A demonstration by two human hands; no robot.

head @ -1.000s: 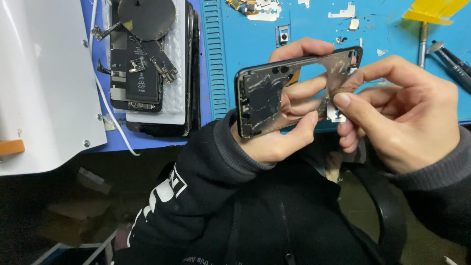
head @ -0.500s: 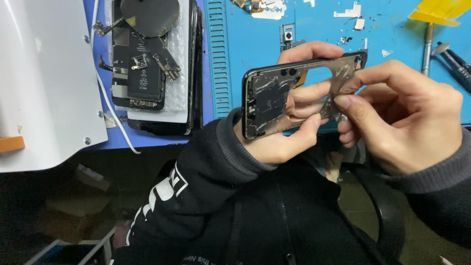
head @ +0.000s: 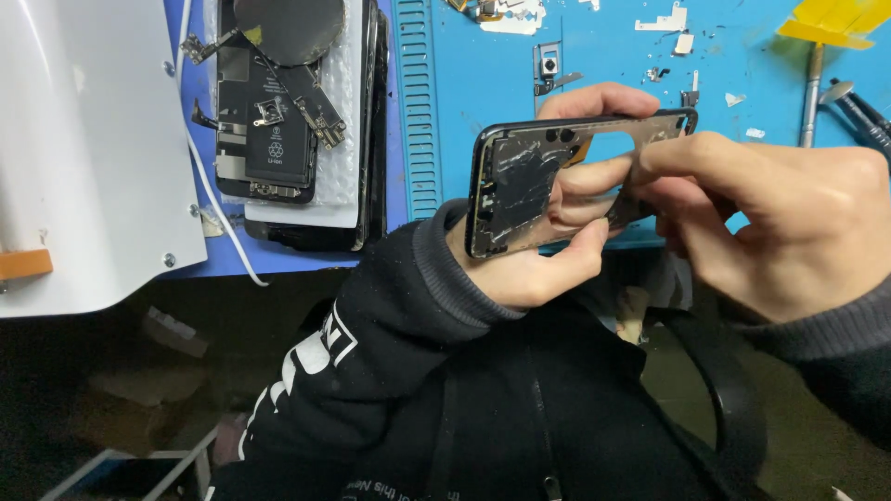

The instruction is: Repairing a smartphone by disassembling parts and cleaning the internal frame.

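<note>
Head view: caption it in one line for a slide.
Left hand grips a stripped phone frame over a blue mat; right hand pinches its edge.

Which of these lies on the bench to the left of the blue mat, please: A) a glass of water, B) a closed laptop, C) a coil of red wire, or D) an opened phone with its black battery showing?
D: an opened phone lies face up there with its black battery exposed, left of the blue mat.

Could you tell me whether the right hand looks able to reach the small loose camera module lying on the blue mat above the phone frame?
Probably yes: the right hand pinches the black stripped phone frame that the left hand grips, but only bare blue mat lies between it and the small camera module. It would have to let go first.
</note>
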